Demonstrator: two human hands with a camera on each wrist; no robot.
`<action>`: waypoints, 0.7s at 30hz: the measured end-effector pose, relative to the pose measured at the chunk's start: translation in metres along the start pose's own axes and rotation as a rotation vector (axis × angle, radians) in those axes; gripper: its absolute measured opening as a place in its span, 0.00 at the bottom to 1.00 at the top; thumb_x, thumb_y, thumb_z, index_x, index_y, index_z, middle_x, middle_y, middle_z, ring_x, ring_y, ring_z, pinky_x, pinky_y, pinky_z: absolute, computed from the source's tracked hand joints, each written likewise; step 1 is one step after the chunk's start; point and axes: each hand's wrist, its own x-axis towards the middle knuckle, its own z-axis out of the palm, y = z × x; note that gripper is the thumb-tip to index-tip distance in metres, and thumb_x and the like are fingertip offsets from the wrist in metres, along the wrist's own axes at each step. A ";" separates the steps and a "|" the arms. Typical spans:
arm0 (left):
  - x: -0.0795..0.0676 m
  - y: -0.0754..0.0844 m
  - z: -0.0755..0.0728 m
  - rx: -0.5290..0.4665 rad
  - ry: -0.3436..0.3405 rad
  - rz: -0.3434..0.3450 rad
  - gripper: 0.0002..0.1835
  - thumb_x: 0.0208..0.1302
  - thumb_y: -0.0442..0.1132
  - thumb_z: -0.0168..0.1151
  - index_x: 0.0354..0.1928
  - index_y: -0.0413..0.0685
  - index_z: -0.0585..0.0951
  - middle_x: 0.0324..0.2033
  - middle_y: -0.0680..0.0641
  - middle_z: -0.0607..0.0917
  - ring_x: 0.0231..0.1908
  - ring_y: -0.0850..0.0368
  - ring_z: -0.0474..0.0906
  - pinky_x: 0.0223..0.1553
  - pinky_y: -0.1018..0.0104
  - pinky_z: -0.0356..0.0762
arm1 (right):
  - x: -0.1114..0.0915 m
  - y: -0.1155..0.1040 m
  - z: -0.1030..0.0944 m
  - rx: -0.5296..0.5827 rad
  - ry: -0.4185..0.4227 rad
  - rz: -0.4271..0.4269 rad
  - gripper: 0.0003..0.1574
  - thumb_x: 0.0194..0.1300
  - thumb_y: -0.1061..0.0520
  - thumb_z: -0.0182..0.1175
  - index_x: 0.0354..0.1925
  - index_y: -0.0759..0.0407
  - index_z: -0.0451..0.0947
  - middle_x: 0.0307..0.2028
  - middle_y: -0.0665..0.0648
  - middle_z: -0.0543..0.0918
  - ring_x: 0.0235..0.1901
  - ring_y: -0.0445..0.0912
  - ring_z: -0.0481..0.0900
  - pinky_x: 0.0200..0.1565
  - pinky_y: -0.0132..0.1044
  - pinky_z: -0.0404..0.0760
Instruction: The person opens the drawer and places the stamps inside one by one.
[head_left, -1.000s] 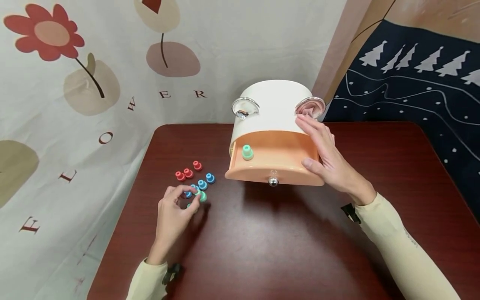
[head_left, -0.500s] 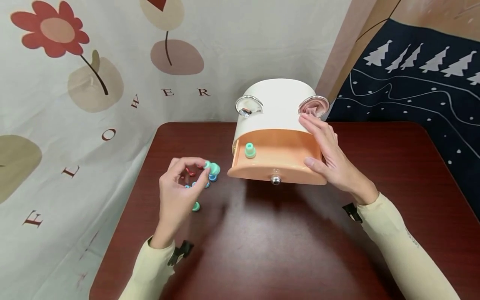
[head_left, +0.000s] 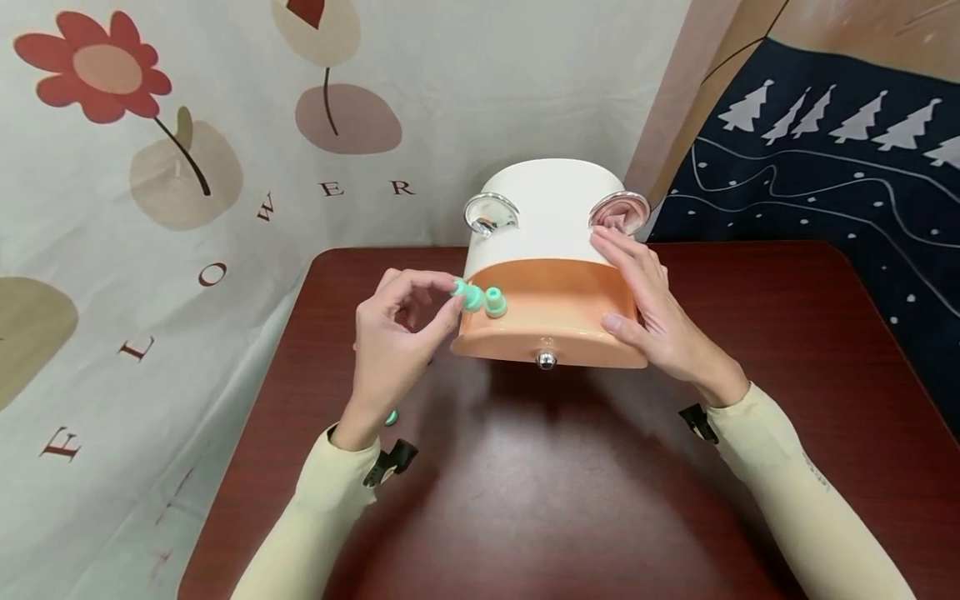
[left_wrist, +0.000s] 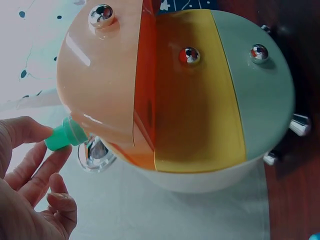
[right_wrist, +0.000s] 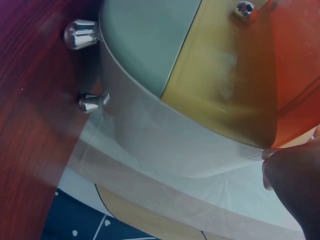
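Observation:
Between thumb and fingertips my left hand (head_left: 397,337) pinches a mint-green stepped peg (head_left: 470,296), tilted, at the left edge of an open peach drawer (head_left: 480,343). In the left wrist view the same green peg (left_wrist: 61,136) shows beside the drawer's front. A second green peg (head_left: 495,303) stands upright inside the drawer, near its left side. The drawer sticks out of a small white cabinet (head_left: 555,204) with a rounded top. My right hand (head_left: 663,321) rests on the cabinet's right side, fingers on the top, thumb at the drawer's right front corner.
Another green peg (head_left: 392,417) lies on the dark red table (head_left: 525,500), partly behind my left wrist. My left hand hides most of the red and blue pegs. Beneath the peach drawer are a yellow drawer (left_wrist: 195,110) and a grey-green drawer (left_wrist: 265,95), both closed.
My left hand has lifted a green peg from the table and carried it up and right to the drawer's left edge. The right hand has stayed in place.

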 end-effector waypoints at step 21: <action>0.044 -0.002 0.035 0.210 -0.336 0.105 0.04 0.66 0.37 0.80 0.40 0.50 0.93 0.29 0.62 0.88 0.17 0.59 0.59 0.20 0.65 0.56 | 0.001 -0.002 0.001 -0.023 0.006 0.006 0.52 0.66 0.53 0.58 0.86 0.57 0.58 0.84 0.55 0.56 0.81 0.55 0.50 0.69 0.58 0.46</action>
